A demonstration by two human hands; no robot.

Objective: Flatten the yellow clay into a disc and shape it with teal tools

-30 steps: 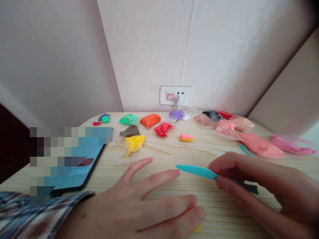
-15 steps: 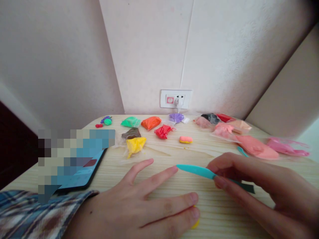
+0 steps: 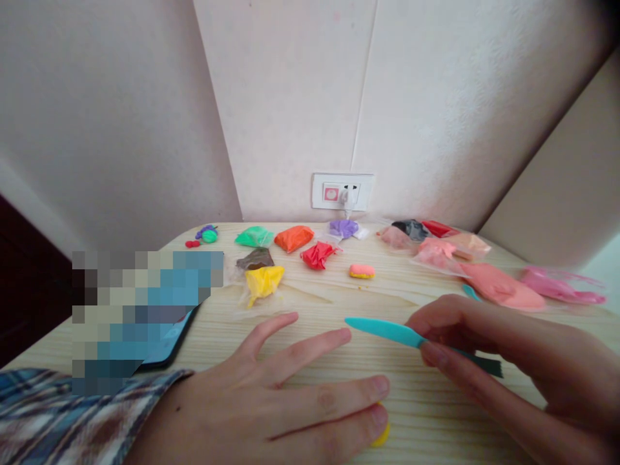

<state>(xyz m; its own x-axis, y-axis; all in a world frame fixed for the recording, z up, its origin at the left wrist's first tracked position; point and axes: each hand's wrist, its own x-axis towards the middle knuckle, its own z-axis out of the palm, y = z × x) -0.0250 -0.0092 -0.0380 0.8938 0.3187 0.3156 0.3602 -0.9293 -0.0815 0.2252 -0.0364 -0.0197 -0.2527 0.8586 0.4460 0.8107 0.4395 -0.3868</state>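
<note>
My left hand (image 3: 290, 394) lies palm down over the table with its fingers spread. Under two of its fingertips a piece of yellow clay (image 3: 382, 435) peeks out, mostly covered. Pinched between the thumb and fingers of my right hand (image 3: 504, 368) is a turquoise plastic modelling knife (image 3: 385, 330), its blade pointing left and its dark end sticking out behind. The blade's tip is just above and apart from a left fingertip. Farther back sits a small pink and yellow clay block (image 3: 361, 271).
Bags of coloured clay, among them yellow (image 3: 264, 282), red (image 3: 317, 256) and salmon (image 3: 504, 287), lie along the back. At left is a phone or tablet (image 3: 167, 349), partly blurred out. A wall socket (image 3: 342, 192) holds a plug. Small clay shapes (image 3: 208, 235) stand at the back left.
My right hand has shifted slightly right with the modelling knife, so its tip has come away from the left fingertip. My left hand has barely moved.
</note>
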